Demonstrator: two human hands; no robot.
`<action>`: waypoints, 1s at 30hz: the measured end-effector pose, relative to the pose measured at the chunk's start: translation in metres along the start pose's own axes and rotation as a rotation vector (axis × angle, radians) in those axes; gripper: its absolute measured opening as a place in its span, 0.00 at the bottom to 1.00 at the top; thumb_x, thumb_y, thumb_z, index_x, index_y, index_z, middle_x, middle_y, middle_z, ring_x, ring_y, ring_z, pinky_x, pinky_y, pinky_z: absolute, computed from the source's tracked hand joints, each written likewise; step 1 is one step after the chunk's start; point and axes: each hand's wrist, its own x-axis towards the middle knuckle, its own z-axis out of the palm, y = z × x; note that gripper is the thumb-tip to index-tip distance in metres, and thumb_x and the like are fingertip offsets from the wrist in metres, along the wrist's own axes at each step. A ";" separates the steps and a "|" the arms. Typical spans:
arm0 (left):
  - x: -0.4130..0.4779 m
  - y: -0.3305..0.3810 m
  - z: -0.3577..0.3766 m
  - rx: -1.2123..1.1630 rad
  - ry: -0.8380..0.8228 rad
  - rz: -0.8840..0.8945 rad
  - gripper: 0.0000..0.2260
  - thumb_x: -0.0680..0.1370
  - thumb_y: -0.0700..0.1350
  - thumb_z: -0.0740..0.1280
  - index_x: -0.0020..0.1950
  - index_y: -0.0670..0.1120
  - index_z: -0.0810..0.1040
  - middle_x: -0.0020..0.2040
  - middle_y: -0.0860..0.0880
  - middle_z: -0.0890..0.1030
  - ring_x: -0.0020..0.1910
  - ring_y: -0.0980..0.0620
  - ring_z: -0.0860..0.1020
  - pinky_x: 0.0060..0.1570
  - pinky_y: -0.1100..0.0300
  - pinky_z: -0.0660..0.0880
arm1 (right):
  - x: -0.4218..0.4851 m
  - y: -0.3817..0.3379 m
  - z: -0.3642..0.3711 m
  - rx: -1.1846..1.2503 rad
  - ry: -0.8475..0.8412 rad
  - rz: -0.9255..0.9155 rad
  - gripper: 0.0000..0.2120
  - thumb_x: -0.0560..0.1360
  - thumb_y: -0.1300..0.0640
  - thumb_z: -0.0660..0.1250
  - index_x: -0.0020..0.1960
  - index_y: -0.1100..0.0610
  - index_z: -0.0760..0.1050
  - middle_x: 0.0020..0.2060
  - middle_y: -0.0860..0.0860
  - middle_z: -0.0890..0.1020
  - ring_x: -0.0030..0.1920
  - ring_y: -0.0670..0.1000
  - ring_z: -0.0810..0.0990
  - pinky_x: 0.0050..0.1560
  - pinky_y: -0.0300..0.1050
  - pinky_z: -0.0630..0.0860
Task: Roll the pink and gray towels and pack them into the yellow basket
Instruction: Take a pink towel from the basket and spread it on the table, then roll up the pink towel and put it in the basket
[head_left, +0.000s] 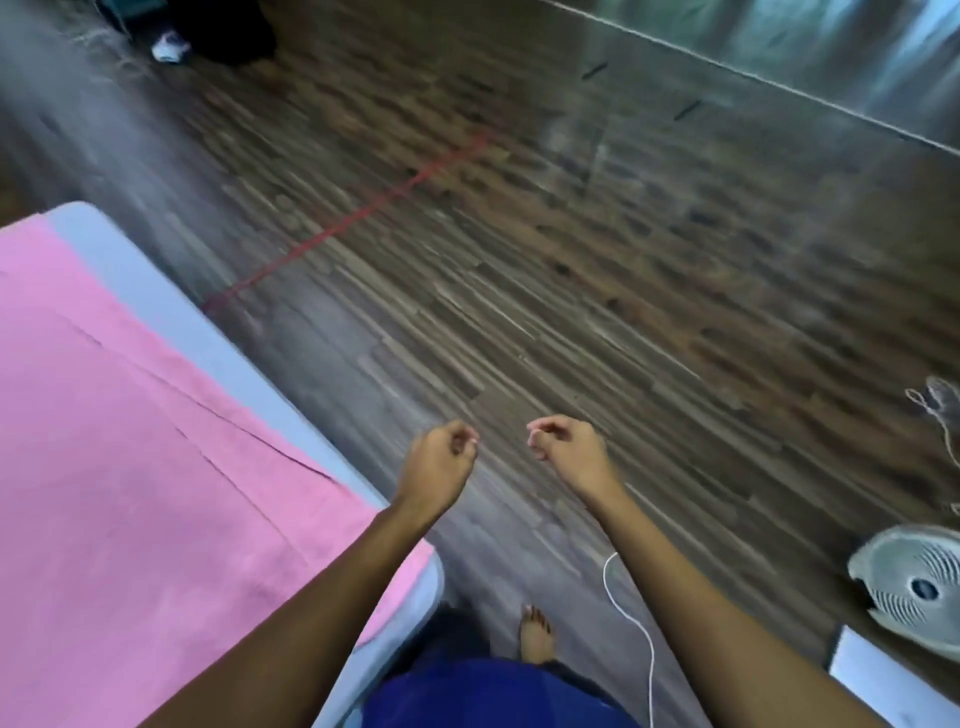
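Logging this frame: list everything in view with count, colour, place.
pink towel: one, pink, spread on the table, left
table: one, light grey, left edge
floor: one, brown wood, across the view
tape line: one, red, on floor beyond table
cable: one, white, on floor, bottom centre
fan: one, white, on floor, lower right
shoe: one, white, top left
foot: one, bare, on floor, bottom centre
left hand: one, loosely curled, empty, over floor
right hand: one, loosely curled, empty, over floor
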 end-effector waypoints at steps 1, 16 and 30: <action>0.010 0.001 -0.004 -0.009 0.038 -0.028 0.06 0.77 0.43 0.66 0.49 0.47 0.82 0.41 0.49 0.83 0.43 0.49 0.80 0.43 0.58 0.72 | 0.017 -0.012 0.004 -0.036 -0.039 -0.020 0.12 0.74 0.64 0.67 0.39 0.47 0.78 0.35 0.52 0.83 0.38 0.52 0.80 0.53 0.57 0.78; 0.064 -0.112 -0.056 -0.242 0.728 -0.692 0.07 0.77 0.43 0.63 0.49 0.49 0.80 0.47 0.50 0.82 0.45 0.49 0.78 0.43 0.60 0.69 | 0.164 -0.114 0.214 -0.689 -0.918 -0.326 0.05 0.72 0.59 0.67 0.43 0.49 0.79 0.37 0.52 0.84 0.39 0.54 0.82 0.47 0.49 0.79; 0.076 -0.106 0.022 -0.125 0.953 -1.231 0.14 0.73 0.40 0.67 0.59 0.45 0.76 0.57 0.46 0.77 0.56 0.43 0.74 0.55 0.51 0.70 | 0.174 -0.149 0.376 -1.287 -1.596 -1.660 0.19 0.73 0.60 0.64 0.63 0.52 0.76 0.64 0.53 0.73 0.62 0.58 0.71 0.60 0.54 0.71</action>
